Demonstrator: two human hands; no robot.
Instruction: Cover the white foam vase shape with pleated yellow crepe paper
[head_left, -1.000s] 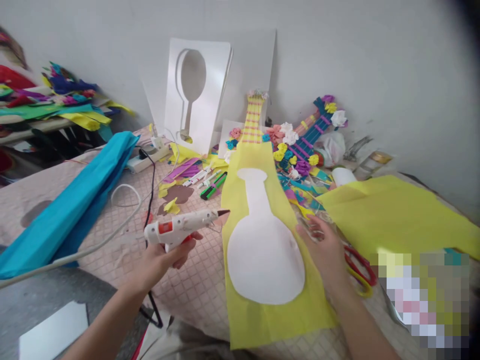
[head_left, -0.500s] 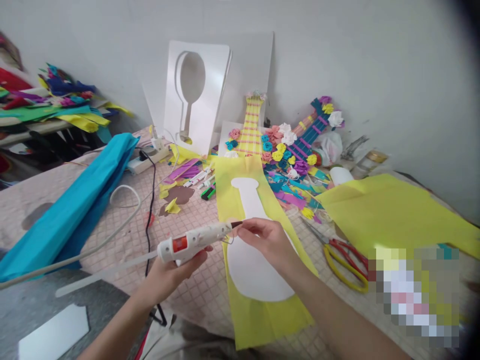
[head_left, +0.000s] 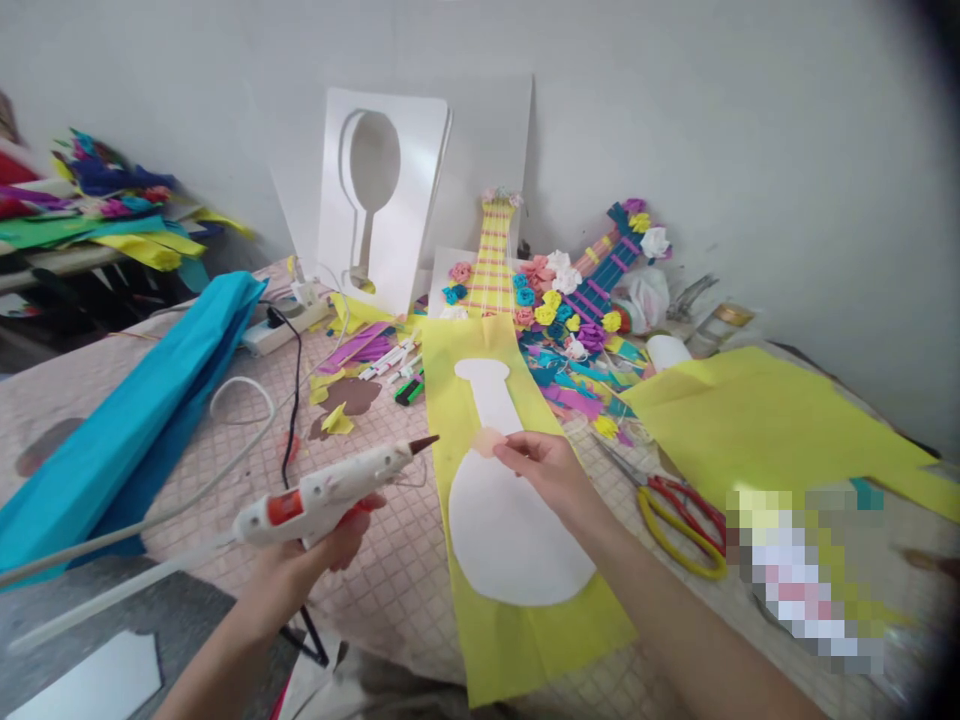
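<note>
Behind, a jar (head_left: pixel 721 326) shows unclear contents; the left hand (head_left: pixel 322 553) grips a glue gun (head_left: pixel 334 492), the right hand (head_left: pixel 553 468) pinches a scrap (head_left: pixel 487 441).

White glue gun (head_left: pixel 334 494), plain yellow sheet (head_left: pixel 536 645)

Glue gun (head_left: pixel 330 496): smooth plastic, slight sheen. Glue stick (head_left: pixel 127 591): smooth, translucent. Guitar-shaped cutout (head_left: pixel 517 540): smooth, matt, card-like. Yellow sheet (head_left: pixel 540 650): papery, matt, lightly creased. Scissors (head_left: pixel 646 500): metal blades, plastic-looking handles. Leaning board (head_left: pixel 415 190): smooth, faintly glossy.
</note>
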